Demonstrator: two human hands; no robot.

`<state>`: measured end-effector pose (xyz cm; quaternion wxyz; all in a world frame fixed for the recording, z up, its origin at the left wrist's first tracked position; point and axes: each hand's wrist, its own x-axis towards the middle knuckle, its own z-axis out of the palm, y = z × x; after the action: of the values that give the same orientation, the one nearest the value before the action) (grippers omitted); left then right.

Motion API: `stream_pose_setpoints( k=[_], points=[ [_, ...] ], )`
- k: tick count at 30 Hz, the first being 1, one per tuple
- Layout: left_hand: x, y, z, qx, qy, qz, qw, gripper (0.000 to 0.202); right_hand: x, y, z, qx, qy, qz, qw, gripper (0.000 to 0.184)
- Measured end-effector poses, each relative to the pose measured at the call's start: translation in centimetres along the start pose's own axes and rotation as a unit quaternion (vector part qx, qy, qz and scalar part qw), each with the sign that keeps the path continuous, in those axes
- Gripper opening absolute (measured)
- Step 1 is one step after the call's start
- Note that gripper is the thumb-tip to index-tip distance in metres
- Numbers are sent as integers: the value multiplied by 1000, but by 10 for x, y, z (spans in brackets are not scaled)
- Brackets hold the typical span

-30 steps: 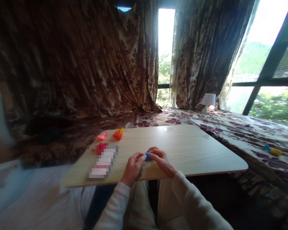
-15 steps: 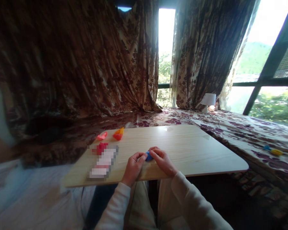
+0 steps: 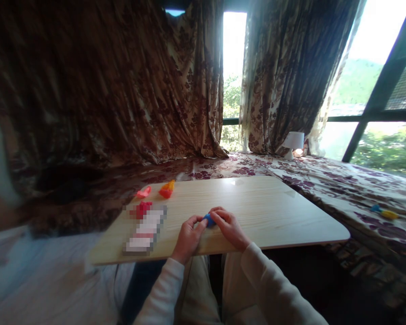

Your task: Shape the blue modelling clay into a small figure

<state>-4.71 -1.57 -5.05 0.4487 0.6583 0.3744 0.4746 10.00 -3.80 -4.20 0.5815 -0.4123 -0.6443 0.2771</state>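
Observation:
A small, smooth blue lump [image 3: 209,220] is pinched between both hands just above the near part of the table; its exact kind I cannot make out. My left hand [image 3: 190,234] grips its left end, thumb and fingers closed. From the other side my right hand [image 3: 228,225] closes on it with bent fingers. The fingers hide part of the lump. Both wrists rest close to the near edge of the pale wood table [image 3: 257,203].
Left on the table lie a pink-red piece [image 3: 144,192], an orange and yellow piece [image 3: 167,189], a crimson bumpy piece [image 3: 144,209] and a blurred-out pale rectangle [image 3: 145,232]. A blue and yellow object [image 3: 387,213] and a white lamp [image 3: 293,143] sit on the flowered cloth.
The fingers of my left hand have shifted slightly on the blue lump, and a little more of it shows. Everything else stays in place.

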Motion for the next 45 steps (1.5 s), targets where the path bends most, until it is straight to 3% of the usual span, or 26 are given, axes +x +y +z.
stream_pose_setpoints(
  k=[17, 45],
  points=[
    [-1, 0, -1, -34, -6, 9, 999, 30, 0, -4, 0, 5, 10, 6, 1000, 32],
    [-1, 2, -1, -68, 31, -9, 997, 31, 1, 1, -2, 20, -7, 40, 999, 33]
  ],
)
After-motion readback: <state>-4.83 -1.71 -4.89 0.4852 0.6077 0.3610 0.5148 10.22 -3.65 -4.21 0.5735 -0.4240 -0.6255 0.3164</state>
